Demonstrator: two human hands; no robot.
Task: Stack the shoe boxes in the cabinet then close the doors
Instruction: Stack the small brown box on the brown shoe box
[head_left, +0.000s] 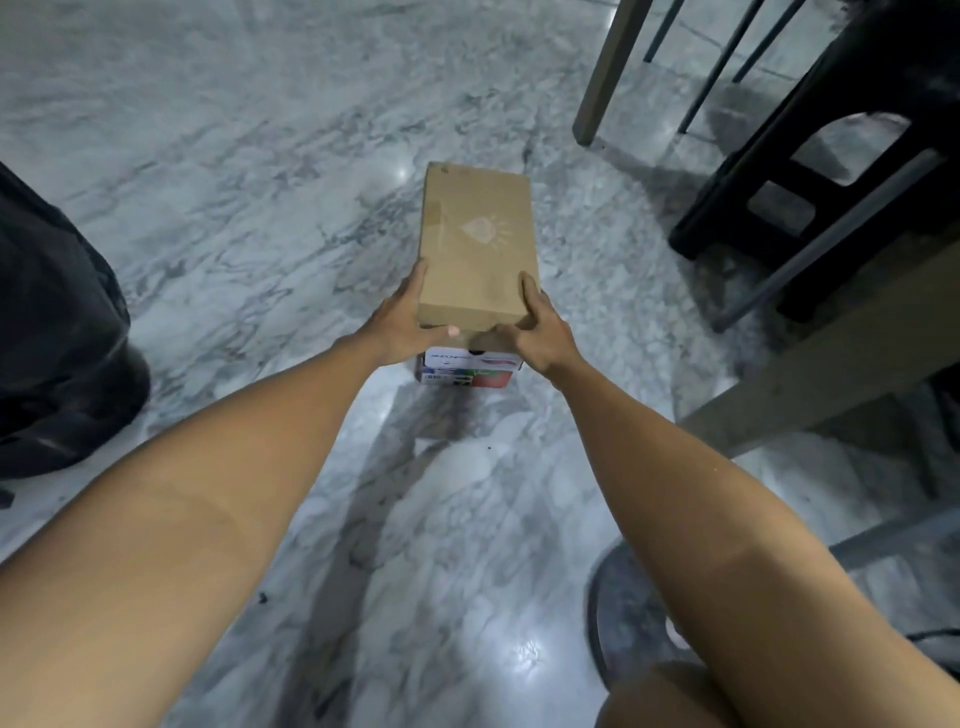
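A plain brown cardboard shoe box (475, 239) with a faint diamond print on its lid sits on top of a white shoe box (467, 369) with coloured labels, out on the marble floor. My left hand (402, 317) clasps the brown box's near left corner, thumb along the front edge. On the near right corner is my right hand (540, 325), fingers up its side. Only the white box's near end shows beneath. No cabinet is in view.
A dark bag or bin (57, 338) stands at the left. Table legs (608, 67), a black stool (810, 171) and a wooden beam (831, 364) crowd the right. A round fan base (623, 613) lies near my right knee. Marble floor (234, 182) spreads ahead and left.
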